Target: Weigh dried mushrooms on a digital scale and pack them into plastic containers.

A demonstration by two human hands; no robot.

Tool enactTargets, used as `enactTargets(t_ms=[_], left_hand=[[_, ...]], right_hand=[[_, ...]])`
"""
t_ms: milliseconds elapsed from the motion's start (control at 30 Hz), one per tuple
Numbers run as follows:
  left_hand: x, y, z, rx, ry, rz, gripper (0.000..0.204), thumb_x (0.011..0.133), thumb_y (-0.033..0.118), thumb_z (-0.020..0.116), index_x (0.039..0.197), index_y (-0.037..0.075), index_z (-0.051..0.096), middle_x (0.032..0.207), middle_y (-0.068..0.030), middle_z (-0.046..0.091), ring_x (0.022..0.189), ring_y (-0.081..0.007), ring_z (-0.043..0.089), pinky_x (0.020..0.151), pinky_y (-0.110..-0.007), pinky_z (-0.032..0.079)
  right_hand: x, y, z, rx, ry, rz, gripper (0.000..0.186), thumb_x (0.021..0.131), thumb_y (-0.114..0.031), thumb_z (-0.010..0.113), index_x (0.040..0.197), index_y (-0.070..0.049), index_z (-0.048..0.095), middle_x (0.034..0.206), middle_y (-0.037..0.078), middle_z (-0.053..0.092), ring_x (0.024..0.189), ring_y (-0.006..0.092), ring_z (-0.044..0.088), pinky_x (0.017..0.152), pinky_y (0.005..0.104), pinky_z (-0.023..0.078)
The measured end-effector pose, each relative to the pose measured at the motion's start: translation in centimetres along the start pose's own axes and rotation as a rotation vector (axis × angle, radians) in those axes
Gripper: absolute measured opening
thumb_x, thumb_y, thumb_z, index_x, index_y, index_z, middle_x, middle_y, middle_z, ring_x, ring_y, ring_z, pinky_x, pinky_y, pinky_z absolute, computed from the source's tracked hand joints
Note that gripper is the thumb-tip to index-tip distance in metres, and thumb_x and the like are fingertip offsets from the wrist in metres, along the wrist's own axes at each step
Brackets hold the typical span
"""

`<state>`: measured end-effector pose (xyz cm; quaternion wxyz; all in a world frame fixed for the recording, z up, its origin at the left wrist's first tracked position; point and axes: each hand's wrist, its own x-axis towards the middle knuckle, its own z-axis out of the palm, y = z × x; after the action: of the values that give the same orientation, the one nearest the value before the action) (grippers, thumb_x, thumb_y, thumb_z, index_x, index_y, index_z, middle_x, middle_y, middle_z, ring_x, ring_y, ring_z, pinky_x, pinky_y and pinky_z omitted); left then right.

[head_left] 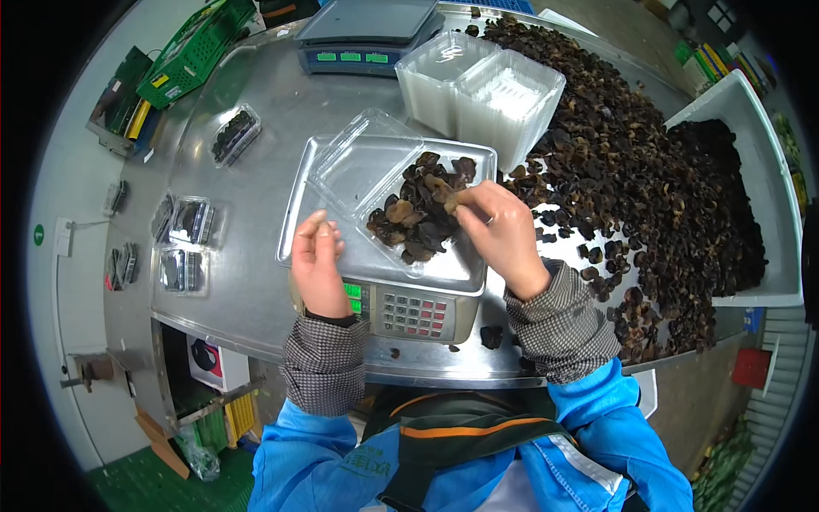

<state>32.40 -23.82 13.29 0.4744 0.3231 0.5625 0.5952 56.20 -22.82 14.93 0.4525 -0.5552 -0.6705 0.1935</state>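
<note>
A clear plastic clamshell box [363,171] lies with its lid raised on the steel pan [299,200] of a scale with a keypad [415,316]. Dark brown wood ear mushrooms [414,213] are heaped in its base. My right hand [503,230] is over the right side of the heap, pinching a lighter brown wood ear mushroom [450,199] between thumb and fingers. Near the pan's front left edge, my left hand [318,266] has its fingers curled and its thumb against them. Nothing shows in it, and it is apart from the mushrooms.
Stacked clear boxes [503,94] stand behind the pan, beside a second scale [367,38]. Loose wood ears [606,145] cover the table's right side, by a white foam box [768,154]. Filled boxes [183,269] sit at left; a green crate [188,60] is at the far left.
</note>
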Motion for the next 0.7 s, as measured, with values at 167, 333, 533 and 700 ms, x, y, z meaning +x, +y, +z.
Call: enactTargets(t_ms=[167, 333, 533, 700], left_hand=[[-3.5, 1.1, 4.2, 0.0, -0.419, 0.072, 0.028, 0.096, 0.005, 0.059, 0.123, 0.0, 0.057, 0.102, -0.0055, 0.063, 0.09, -0.0113, 0.062, 0.08, -0.024, 0.053], [-3.0, 1.2, 4.4, -0.06, -0.553, -0.082, 0.028, 0.094, 0.003, 0.062, 0.121, -0.003, 0.057, 0.102, -0.0073, 0.065, 0.086, -0.011, 0.064, 0.076, -0.023, 0.055], [-3.5, 1.3, 4.2, -0.162, -0.537, -0.229, 0.028, 0.094, 0.002, 0.061, 0.121, -0.003, 0.056, 0.101, -0.0099, 0.065, 0.085, -0.0133, 0.066, 0.076, -0.025, 0.057], [-4.4, 1.9, 4.4, -0.129, -0.477, -0.142, 0.026, 0.093, 0.001, 0.061, 0.119, -0.004, 0.057, 0.1, -0.0117, 0.065, 0.086, -0.0156, 0.067, 0.076, -0.027, 0.059]], right_hand=[[-0.8, -3.2, 0.4, -0.229, -0.039, -0.333, 0.014, 0.073, -0.004, 0.072, 0.083, -0.005, 0.061, 0.079, 0.008, 0.057, 0.075, 0.0268, 0.058, 0.064, 0.0373, 0.049], [-1.2, -3.6, 0.0, -0.118, 0.01, -0.294, 0.014, 0.073, -0.004, 0.072, 0.083, -0.004, 0.063, 0.077, 0.008, 0.057, 0.074, 0.0265, 0.059, 0.063, 0.0359, 0.049], [-2.0, -3.5, -0.4, 0.154, -0.049, -0.066, 0.017, 0.077, -0.002, 0.07, 0.093, -0.001, 0.066, 0.076, 0.009, 0.061, 0.068, 0.0223, 0.062, 0.06, 0.0317, 0.049], [-2.3, -4.4, -0.8, 0.199, -0.013, -0.028, 0.016, 0.078, -0.001, 0.069, 0.093, -0.001, 0.067, 0.079, 0.009, 0.064, 0.068, 0.022, 0.064, 0.061, 0.0305, 0.05]])
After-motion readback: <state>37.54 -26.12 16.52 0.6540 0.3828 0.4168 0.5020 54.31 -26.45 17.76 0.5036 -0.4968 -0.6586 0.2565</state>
